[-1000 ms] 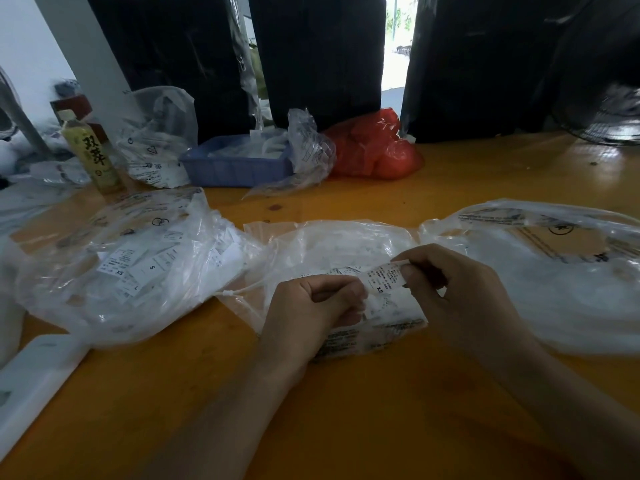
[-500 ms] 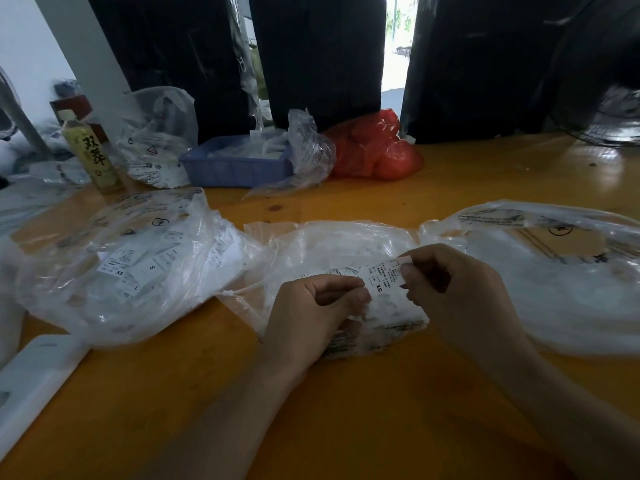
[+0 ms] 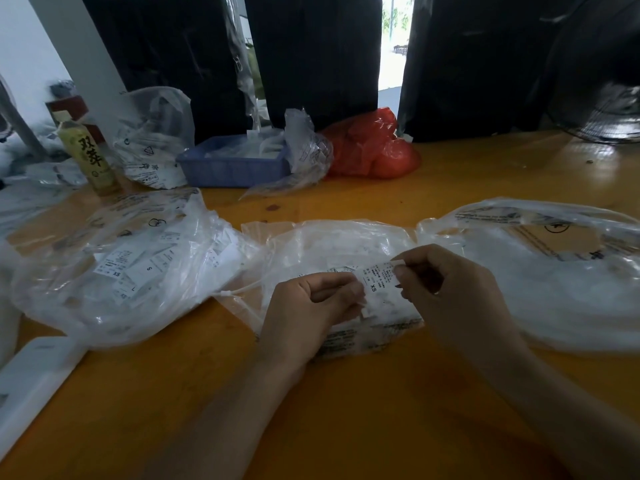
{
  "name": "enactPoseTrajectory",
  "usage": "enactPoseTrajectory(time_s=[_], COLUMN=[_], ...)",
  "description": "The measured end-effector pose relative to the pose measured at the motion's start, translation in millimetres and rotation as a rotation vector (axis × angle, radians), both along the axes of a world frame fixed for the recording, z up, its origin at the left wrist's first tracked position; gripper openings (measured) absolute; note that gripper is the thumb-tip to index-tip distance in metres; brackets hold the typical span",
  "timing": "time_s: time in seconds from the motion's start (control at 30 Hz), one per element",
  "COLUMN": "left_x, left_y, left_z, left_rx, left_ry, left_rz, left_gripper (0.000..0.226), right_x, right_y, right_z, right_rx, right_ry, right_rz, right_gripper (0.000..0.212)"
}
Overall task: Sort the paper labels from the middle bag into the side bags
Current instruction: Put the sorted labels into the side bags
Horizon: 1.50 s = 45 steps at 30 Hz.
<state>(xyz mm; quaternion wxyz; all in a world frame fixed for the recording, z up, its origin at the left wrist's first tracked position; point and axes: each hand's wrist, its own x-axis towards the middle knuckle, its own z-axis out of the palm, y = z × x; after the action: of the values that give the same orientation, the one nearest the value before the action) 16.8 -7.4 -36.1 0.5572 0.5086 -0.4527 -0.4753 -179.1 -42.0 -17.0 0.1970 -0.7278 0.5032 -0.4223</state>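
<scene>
Label (image 3: 375,284) marked XS, pinched between left hand (image 3: 308,306) and right hand (image 3: 450,292).

A: Label (image 3: 375,282) small print unreadable, left edge hidden behind left hand (image 3: 311,306).
B: Right bag (image 3: 554,271) cut off at right edge. White box (image 3: 31,379) near left cropped too.
A: Middle bag (image 3: 332,244) contents too blurry to tell.

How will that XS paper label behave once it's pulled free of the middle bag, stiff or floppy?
Probably floppy: the XS label is a thin strip that spans between the left hand and right hand, each pinching one end. Likely very light, so a draught could shift it. It may snag on the crinkled film of the middle bag rather than slide.
</scene>
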Motion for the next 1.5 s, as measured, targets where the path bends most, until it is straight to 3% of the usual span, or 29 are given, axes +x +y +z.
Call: enactPoseTrajectory(time_s=[0.37, 0.57, 0.67, 0.83, 0.97, 1.03, 1.17, 1.27, 1.33, 1.4, 1.5], left_x=[-2.3, -2.1, -1.9, -1.2, 1.2, 1.8, 19.8, 60.9, 92.1, 117.7, 134.0], left_y=[5.3, 3.9, 4.1, 4.9, 1.5, 2.0, 5.8, 6.1, 8.3, 9.3, 9.9], left_z=[3.8, 6.1, 8.1, 7.5, 6.9, 7.7, 23.7, 45.7, 56.7, 54.4, 46.8], left_rx=[-0.016, -0.016, -0.010, -0.024, -0.085, -0.150, -0.375, -0.557, -0.431, -0.213, 0.043], left_ry=[-0.163, -0.134, -0.131, -0.123, -0.127, -0.196, -0.522, -0.816, -0.887, -0.987, -1.142], left_rz=[0.000, 0.068, 0.072, 0.047, 0.024, 0.065, 0.270, 0.710, 0.968, 1.037, 0.948], left_gripper=[0.018, 0.028, 0.031, 0.032, 0.029, 0.033, 0.034, 0.024, 0.022, 0.025, 0.029], right_x=[2.3, 5.0, 8.7, 9.8, 6.1, 4.1, -5.3, -27.9, -50.5, -74.9, -94.4], right_y=[2.9, 3.4, 7.9, 8.6, 5.2, 4.3, 0.4, -12.5, -27.3, -44.4, -58.0], right_z=[-1.5, -1.7, -0.8, -3.3, 0.6, 2.3, 12.2, 24.3, 26.2, 23.3, 18.1], right_rx=[0.081, 0.074, 0.080, 0.061, 0.051, 0.058, -0.014, -0.156, -0.166, -0.088, 0.177], right_ry=[0.047, -0.033, -0.041, -0.032, -0.206, -0.247, -0.250, 0.006, 0.306, 0.577, 0.895], right_rz=[0.222, 0.205, 0.257, 0.215, 0.095, 0.068, -0.026, -0.184, -0.274, -0.376, -0.436], right_gripper=[0.027, 0.004, 0.013, 0.010, 0.011, 0.013, 0.010, 0.001, 0.010, 0.015, 0.022])
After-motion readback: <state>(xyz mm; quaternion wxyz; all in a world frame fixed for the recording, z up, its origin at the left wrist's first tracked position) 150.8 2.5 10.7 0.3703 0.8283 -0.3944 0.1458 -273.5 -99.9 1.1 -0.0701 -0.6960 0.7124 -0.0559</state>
